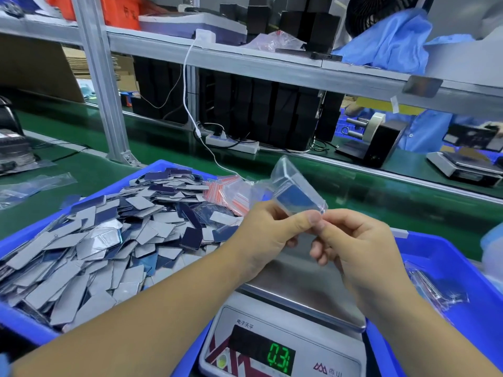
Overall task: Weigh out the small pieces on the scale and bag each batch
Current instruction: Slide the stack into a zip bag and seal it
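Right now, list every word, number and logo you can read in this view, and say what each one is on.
"0.3", followed by a blurred digit: green display on the scale.
"电子天平": small print above the display.
Red peaked logo with Chinese characters, cut off by the frame: scale front, lower right.
Dark handwritten characters on the orange bag on the shelf: too blurred to read.
Nothing else is legible.

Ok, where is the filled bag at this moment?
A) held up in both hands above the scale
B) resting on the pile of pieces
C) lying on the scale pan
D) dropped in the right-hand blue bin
A: both hands pinch the bag at its edge, above the scale pan, which is bare.
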Motion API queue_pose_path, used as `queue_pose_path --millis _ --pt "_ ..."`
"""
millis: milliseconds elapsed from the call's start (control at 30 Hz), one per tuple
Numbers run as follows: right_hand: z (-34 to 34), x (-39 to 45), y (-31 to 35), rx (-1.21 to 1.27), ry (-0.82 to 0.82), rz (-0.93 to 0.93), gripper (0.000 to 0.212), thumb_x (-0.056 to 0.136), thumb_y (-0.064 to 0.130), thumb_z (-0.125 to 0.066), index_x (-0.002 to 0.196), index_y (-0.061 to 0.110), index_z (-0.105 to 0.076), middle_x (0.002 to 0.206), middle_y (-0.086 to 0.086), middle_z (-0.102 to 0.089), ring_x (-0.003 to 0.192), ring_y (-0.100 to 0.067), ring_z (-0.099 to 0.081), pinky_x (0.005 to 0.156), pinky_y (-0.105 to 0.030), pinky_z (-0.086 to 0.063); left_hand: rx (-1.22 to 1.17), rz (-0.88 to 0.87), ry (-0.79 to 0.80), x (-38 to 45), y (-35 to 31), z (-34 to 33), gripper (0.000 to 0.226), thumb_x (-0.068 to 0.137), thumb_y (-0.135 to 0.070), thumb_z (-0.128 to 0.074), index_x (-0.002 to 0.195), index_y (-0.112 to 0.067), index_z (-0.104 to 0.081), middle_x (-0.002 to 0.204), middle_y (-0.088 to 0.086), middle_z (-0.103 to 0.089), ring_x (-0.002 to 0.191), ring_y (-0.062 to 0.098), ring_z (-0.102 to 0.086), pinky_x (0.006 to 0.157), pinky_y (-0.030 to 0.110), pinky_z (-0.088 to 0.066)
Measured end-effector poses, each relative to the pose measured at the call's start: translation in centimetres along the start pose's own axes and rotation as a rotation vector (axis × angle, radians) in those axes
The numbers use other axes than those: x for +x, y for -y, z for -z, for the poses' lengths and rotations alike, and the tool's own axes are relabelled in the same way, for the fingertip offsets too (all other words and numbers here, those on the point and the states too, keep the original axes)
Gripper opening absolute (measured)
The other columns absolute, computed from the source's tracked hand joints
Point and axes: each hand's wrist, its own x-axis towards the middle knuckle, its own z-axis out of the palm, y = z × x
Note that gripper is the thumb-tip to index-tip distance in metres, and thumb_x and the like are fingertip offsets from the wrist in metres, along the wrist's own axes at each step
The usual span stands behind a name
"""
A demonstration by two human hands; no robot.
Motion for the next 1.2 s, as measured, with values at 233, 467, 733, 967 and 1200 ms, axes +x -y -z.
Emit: queue_pose_path --millis 233,467,733,967,1200 --pt "0.2 0.1 -0.2 0.154 0.171 -0.154 0.019 0.08 0.015 -0.065 0.09 0.02 -0.081 0.069 -0.006 -0.064 0.059 -0.017 -0.058 0.053 -0.027 -0.047 -0.053 0.092 0.007 -0.3 0.5 0.0 0.033 0.061 -0.044 -0.083 0.081 -0.019 -0.075 0.071 0.007 -0.062 0.071 0.022 -0.052 0.07 0.037 -0.042" --pt "0.9 0.4 0.1 -0.087 -0.052 0.069 0.004 0.079 0.019 -0.075 0.077 0.022 -0.076 0.064 0.003 -0.065 0.056 -0.009 -0.051 0.053 -0.02 -0.045 0.126 0.152 0.033 -0.2 0.1 0.0 0.075 0.058 -0.045 -0.086 0.121 -0.008 -0.067 0.084 0.0 -0.064 0.073 0.013 -0.054 0.067 0.031 -0.043" --pt "2.6 0.7 0.4 -0.591 0.018 0.417 0.026 0.088 0.009 -0.072 0.082 0.034 -0.069 0.084 0.007 -0.068 0.074 -0.016 -0.063 0.069 -0.021 -0.05 -0.119 0.253 0.321 -0.2 -1.6 1.1 0.04 0.099 -0.04 -0.052 0.122 -0.012 -0.069 0.108 0.005 -0.07 0.093 0.021 -0.068 0.077 0.026 -0.054" --pt "2.8 0.4 0.6 -0.538 0.198 0.364 0.022 0.088 0.008 -0.071 0.096 0.029 -0.072 0.091 0.007 -0.074 0.083 -0.017 -0.071 0.077 -0.032 -0.056 -0.126 0.213 0.309 -0.2 -0.9 1.9 0.018 0.088 -0.015 -0.066 0.099 -0.02 -0.08 0.096 0.003 -0.075 0.09 0.018 -0.072 0.088 0.031 -0.058" --pt "2.6 0.4 0.6 -0.561 0.131 0.36 0.039 0.078 -0.004 -0.078 0.092 0.031 -0.068 0.084 0.01 -0.074 0.077 -0.015 -0.07 0.072 -0.03 -0.054 0.011 0.147 0.312 -0.3 -0.9 1.4 0.021 0.087 -0.014 -0.068 0.103 -0.023 -0.079 0.096 0.002 -0.075 0.096 0.018 -0.069 0.101 0.041 -0.052"
